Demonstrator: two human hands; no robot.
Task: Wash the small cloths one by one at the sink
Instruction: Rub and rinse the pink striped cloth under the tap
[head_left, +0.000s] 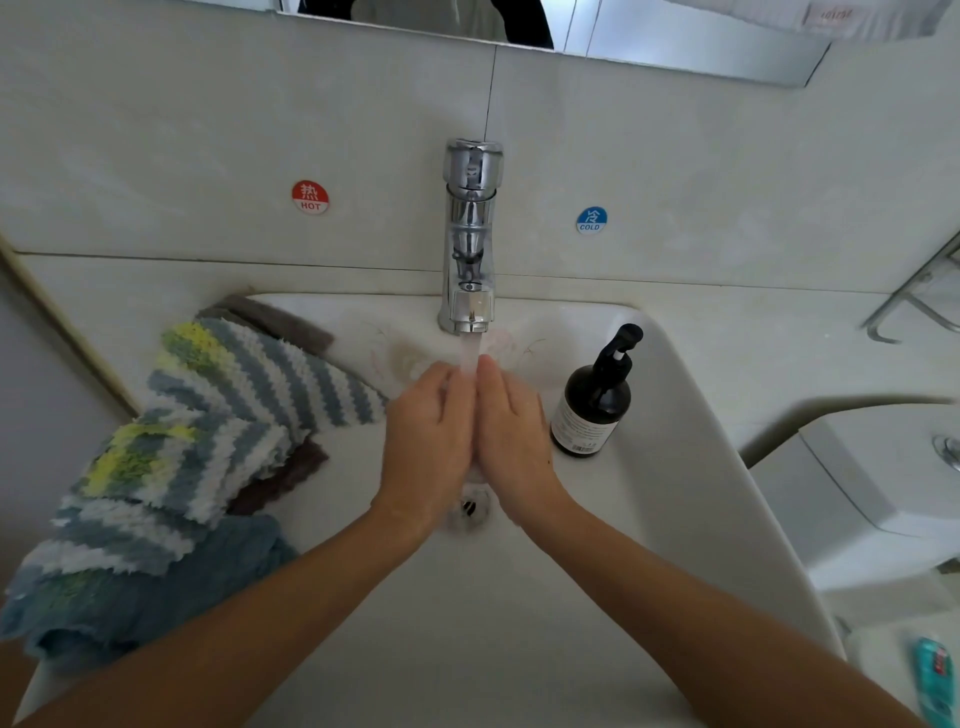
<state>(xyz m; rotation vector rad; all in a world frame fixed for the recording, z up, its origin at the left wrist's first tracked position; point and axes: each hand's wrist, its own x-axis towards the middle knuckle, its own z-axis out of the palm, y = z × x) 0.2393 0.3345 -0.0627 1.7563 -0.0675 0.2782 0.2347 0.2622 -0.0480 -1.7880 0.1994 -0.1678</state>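
Water runs from the chrome tap (470, 244) into the white sink (691, 415). My left hand (428, 441) and my right hand (511, 436) are held palm to palm under the stream, fingers straight, with nothing seen between them. Several small cloths lie piled on the sink's left rim: striped grey, white and yellow cloths (208, 415), a brown cloth (283, 478) under them and a blue cloth (135, 597) at the near end. The drain (470, 506) shows just below my hands.
A dark pump bottle (595, 400) stands on the sink's right rim, close to my right hand. Hot and cold stickers flank the tap on the tiled wall. A toilet cistern (872, 483) is at the right, and a teal object (935, 680) lies at the bottom right.
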